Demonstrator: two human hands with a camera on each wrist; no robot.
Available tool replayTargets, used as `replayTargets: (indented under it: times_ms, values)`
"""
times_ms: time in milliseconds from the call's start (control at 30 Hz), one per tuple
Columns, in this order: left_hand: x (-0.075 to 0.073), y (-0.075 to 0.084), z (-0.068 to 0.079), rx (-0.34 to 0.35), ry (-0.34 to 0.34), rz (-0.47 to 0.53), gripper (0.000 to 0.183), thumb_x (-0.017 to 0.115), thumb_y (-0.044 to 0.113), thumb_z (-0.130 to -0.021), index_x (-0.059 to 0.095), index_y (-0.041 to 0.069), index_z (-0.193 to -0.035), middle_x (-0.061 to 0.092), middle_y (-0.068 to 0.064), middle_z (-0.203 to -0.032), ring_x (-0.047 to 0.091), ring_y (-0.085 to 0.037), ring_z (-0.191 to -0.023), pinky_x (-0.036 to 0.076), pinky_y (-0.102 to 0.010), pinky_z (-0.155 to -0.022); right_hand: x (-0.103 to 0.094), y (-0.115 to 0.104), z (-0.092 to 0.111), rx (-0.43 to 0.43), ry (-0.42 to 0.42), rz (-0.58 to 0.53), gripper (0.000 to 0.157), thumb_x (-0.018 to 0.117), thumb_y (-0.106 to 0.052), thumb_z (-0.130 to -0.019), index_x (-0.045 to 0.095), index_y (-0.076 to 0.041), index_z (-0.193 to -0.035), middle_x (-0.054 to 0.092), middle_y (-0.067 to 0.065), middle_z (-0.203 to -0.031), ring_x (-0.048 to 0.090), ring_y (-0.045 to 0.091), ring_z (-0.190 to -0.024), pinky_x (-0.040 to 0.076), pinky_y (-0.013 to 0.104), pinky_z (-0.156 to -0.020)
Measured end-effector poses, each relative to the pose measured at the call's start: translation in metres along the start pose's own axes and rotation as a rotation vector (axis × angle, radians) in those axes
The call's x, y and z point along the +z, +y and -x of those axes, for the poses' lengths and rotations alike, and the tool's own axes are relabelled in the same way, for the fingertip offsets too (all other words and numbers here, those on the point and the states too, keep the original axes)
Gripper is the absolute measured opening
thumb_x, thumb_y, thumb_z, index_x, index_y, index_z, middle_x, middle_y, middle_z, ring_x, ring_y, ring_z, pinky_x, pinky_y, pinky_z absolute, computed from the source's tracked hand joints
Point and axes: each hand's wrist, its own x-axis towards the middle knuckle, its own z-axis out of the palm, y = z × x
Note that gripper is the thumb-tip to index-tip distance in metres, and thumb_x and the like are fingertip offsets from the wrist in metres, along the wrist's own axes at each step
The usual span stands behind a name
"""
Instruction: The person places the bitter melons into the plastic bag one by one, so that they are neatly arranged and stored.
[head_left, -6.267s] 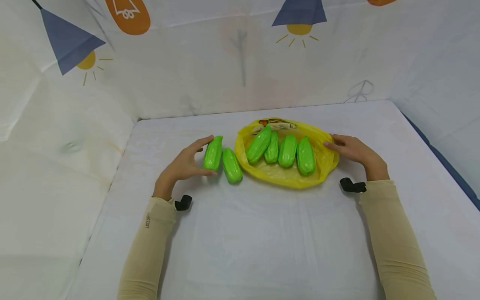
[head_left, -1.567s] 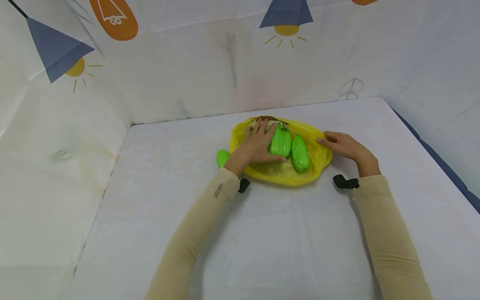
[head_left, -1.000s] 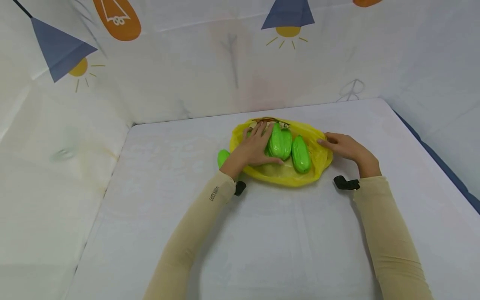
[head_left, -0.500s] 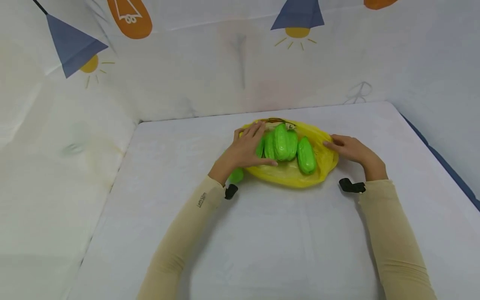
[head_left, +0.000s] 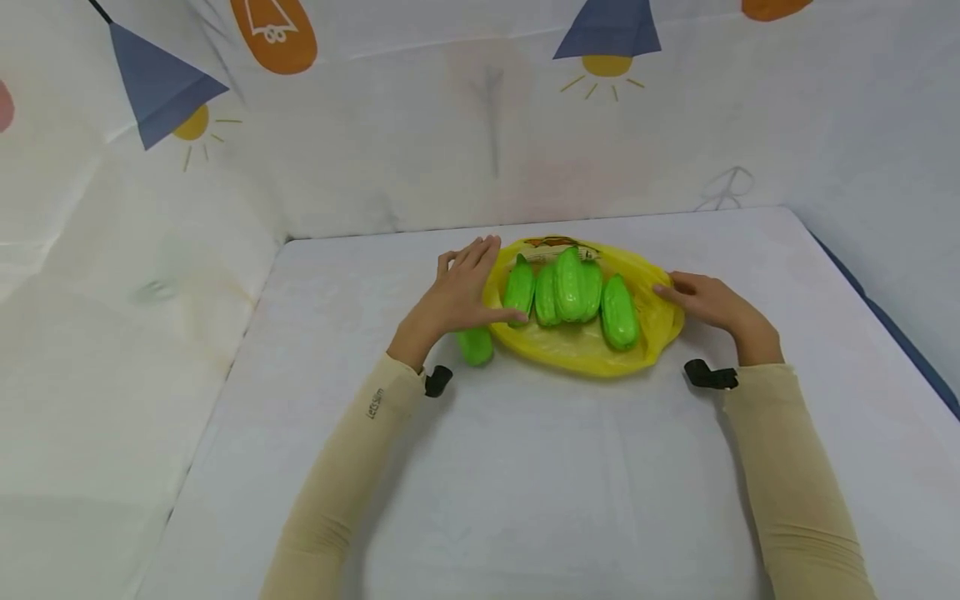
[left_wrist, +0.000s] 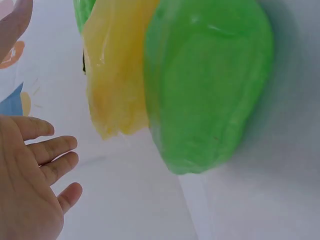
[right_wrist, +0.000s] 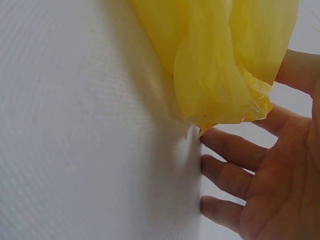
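My left hand (head_left: 453,296) has its fingers spread at the bag's left rim, above a shiny green zucchini-like vegetable (head_left: 476,346) on the table. That vegetable is partly hidden under the hand; the left wrist view shows its rounded green end (left_wrist: 205,95) against the yellow plastic, apart from the fingers. The wide-mouthed yellow plastic bag (head_left: 570,364) holds several similar green vegetables (head_left: 568,287) lying side by side, some overlapping. At its right rim, my right hand (head_left: 716,310) pinches the plastic, thumb over the edge and fingers behind and below.
A white cloth covers the table (head_left: 525,492). White fabric walls (head_left: 420,142) with printed lamps close off the back and sides. Black wrist cameras (head_left: 438,381) stick out at both cuffs.
Earlier my left hand gripped a green vegetable left of the bag, then reached into the bag. It has since drawn back left, bare. The right hand has kept its hold on the rim.
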Motion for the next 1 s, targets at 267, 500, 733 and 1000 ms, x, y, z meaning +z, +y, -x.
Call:
replayTargets:
  times_ms: [267,500,733,1000]
  values:
    - [0.000,-0.017,0.016,-0.048,0.012,0.029,0.119,0.065,0.072,-0.077,0.005,0.010,-0.159,0.010,-0.007,-0.166,0.013,-0.024,-0.152,0.015,-0.049,-0.117,0.000,0.000,0.001,0.004,0.002,-0.002,0.075,0.036,-0.062,-0.099,0.040,-0.003,-0.145,0.039,0.029,-0.147,0.035,0.047,-0.133,0.025,0.070,-0.109]
    - [0.000,-0.033,0.029,-0.088,0.026,0.062,0.119,0.066,0.072,-0.077,0.004,0.011,-0.158,0.010,-0.008,-0.165,0.013,-0.025,-0.152,0.014,-0.049,-0.117,-0.001,-0.002,0.004,0.005,-0.002,0.001,0.076,0.035,-0.061,-0.099,0.037,-0.001,-0.146,0.037,0.032,-0.148,0.033,0.050,-0.134,0.024,0.071,-0.109]
    - [0.015,-0.042,0.043,-0.111,0.004,0.072,0.121,0.066,0.074,-0.075,0.005,0.010,-0.158,0.010,-0.009,-0.165,0.015,-0.027,-0.152,0.015,-0.051,-0.117,-0.001,-0.004,0.003,0.001,0.000,0.002,0.075,0.035,-0.061,-0.099,0.039,-0.002,-0.144,0.038,0.031,-0.147,0.034,0.049,-0.133,0.024,0.071,-0.109]
    - [0.029,-0.046,0.054,-0.109,-0.030,0.132,0.122,0.073,0.067,-0.074,0.009,0.008,-0.158,0.013,-0.008,-0.165,0.021,-0.026,-0.150,0.019,-0.048,-0.117,0.000,-0.003,0.003,-0.006,0.009,0.000,0.068,0.037,-0.059,-0.099,0.046,-0.003,-0.135,0.048,0.027,-0.135,0.042,0.045,-0.120,0.030,0.070,-0.105]
